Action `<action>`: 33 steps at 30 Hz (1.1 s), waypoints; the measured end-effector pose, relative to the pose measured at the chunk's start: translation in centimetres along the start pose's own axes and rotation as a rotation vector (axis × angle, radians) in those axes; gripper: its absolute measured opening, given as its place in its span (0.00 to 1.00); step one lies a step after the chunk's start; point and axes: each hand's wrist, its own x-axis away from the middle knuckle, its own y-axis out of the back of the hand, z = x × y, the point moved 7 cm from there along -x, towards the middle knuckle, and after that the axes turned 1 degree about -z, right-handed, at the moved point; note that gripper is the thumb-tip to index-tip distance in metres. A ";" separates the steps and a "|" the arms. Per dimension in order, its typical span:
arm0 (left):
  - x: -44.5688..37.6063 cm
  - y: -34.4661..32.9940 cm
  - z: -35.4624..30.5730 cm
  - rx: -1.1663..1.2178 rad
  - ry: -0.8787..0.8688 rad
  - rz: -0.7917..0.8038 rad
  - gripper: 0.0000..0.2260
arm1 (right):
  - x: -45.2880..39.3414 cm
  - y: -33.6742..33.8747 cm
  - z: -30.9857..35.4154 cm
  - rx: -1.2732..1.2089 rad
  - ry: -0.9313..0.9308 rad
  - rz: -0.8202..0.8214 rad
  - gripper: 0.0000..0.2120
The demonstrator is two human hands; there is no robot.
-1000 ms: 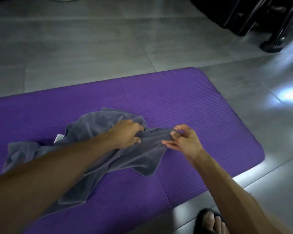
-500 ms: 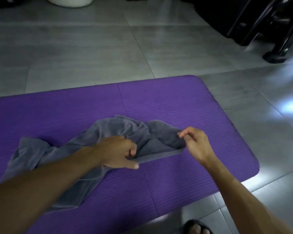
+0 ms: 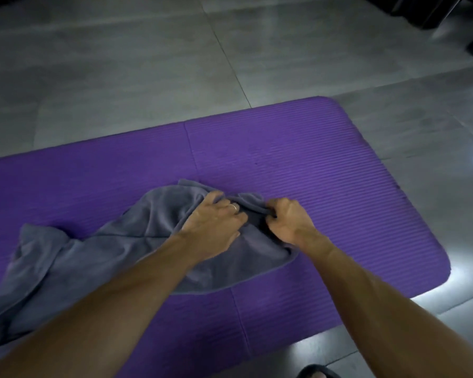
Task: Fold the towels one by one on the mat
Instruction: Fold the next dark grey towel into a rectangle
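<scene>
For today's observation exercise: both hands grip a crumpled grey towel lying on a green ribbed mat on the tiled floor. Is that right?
Not quite: the mat is purple, not green, as the head view shows. The rest holds: the left hand and right hand both grip the crumpled grey towel on it.

One camera sits on the person's head. It looks forward and down, close over the purple mat [image 3: 298,165] on the gray floor [image 3: 148,64].

grey towel [image 3: 93,255] | crumpled, unfolded | on purple mat [image 3: 311,165]
</scene>
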 end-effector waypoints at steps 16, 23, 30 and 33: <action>-3.5 1.4 -0.8 0.038 0.178 0.031 0.20 | -0.7 4.1 -3.1 0.056 0.006 -0.181 0.25; -3.7 -2.0 2.4 0.049 0.165 0.502 0.16 | -1.0 1.2 -4.1 0.219 0.049 0.018 0.19; -0.5 0.9 -0.2 -0.045 0.135 -0.016 0.14 | 1.9 5.3 -10.2 -0.047 -0.193 -0.317 0.14; 0.5 0.6 -2.2 -0.025 0.031 -0.040 0.12 | 4.9 9.5 -15.5 -0.179 -0.496 -0.573 0.16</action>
